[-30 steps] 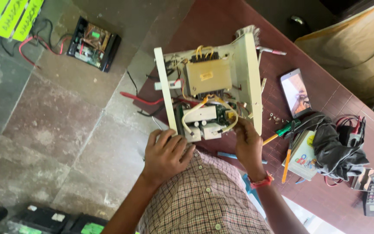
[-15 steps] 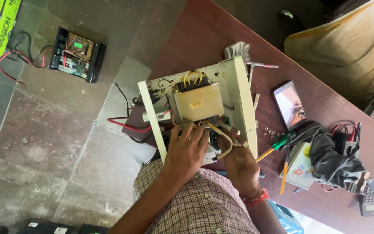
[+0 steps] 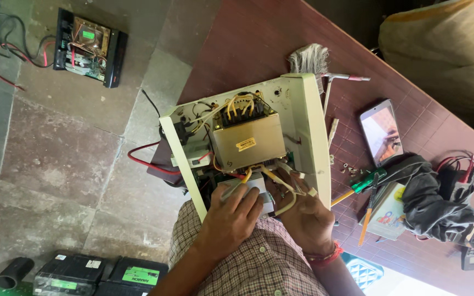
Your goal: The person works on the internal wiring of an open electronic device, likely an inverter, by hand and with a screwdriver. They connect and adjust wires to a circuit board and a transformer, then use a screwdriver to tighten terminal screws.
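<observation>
While wires (image 3: pixel 281 183) cross them, fingers (image 3: pixel 248 200) touch circuit board (image 3: pixel 248 189).

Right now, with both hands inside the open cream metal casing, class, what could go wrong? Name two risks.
1. The left hand and right hand work among loose yellow wires beside the boxy metal transformer; a tugged wire might come loose.
2. The cream casing lies near the brown table's edge; a push could tip it off.
</observation>
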